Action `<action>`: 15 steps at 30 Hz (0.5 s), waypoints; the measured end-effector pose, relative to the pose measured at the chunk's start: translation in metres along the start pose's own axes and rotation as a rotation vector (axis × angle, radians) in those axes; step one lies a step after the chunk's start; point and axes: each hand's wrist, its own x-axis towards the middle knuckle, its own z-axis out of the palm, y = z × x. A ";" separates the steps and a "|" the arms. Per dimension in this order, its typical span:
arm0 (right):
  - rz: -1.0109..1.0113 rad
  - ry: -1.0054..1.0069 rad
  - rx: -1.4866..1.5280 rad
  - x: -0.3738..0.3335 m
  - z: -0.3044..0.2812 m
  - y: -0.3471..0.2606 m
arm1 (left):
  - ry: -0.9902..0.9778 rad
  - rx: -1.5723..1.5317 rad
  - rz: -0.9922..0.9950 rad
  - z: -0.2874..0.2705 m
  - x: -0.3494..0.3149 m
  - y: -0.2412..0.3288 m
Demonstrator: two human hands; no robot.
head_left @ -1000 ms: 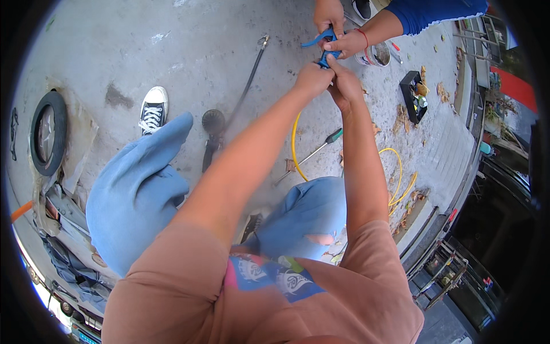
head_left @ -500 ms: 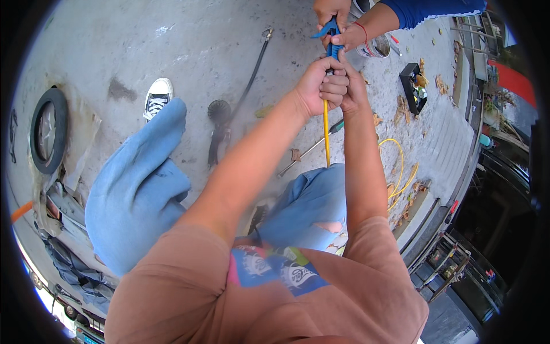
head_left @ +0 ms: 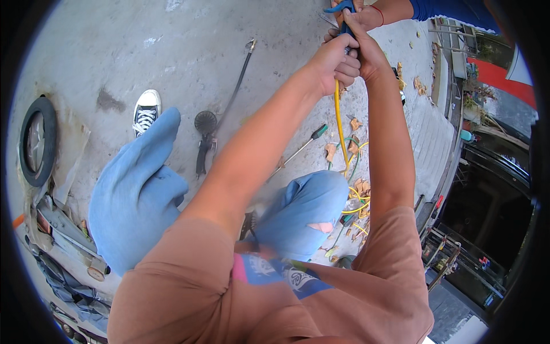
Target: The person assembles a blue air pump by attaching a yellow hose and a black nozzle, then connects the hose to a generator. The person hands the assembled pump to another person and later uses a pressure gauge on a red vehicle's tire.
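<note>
At the top, both my hands are closed around a blue air gun (head_left: 347,7) and its hose end. My left hand (head_left: 337,62) wraps the metal fitting where a yellow air hose (head_left: 338,112) hangs down. Pressed against the gun's dark blue body, my right hand (head_left: 366,50) has its thumb laid along it. A co-worker's hand (head_left: 371,17), with a red cord at the wrist and a blue sleeve, is also on the gun. My fingers partly hide the fitting.
A tyre inflator gauge (head_left: 205,122) with a black hose lies on the concrete, near a green-handled tool (head_left: 319,132). Coils of yellow hose (head_left: 358,207) and dry leaves lie by my right knee. A tyre (head_left: 48,140) is at far left.
My hands and the air gun have shifted up and right in the view, as the floor objects shifted left. The black box at right is now mostly behind my right arm.
</note>
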 end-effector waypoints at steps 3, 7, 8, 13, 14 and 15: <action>-0.050 -0.046 0.168 0.005 -0.018 0.006 | -0.089 -0.076 -0.032 0.013 0.000 0.004; -0.030 -0.057 0.169 0.011 0.006 -0.014 | -0.059 0.033 0.115 0.005 0.006 0.004; -0.058 -0.005 0.244 0.019 0.005 -0.018 | -0.041 0.088 0.163 0.001 0.007 -0.006; -0.025 -0.136 0.630 0.051 -0.014 -0.021 | 0.304 0.381 0.167 -0.034 -0.007 -0.036; -0.063 -0.162 0.662 0.047 -0.013 -0.021 | 0.337 0.388 0.132 -0.037 -0.014 -0.037; -0.071 -0.226 0.708 0.049 -0.015 -0.017 | 0.348 0.399 0.141 -0.043 -0.017 -0.036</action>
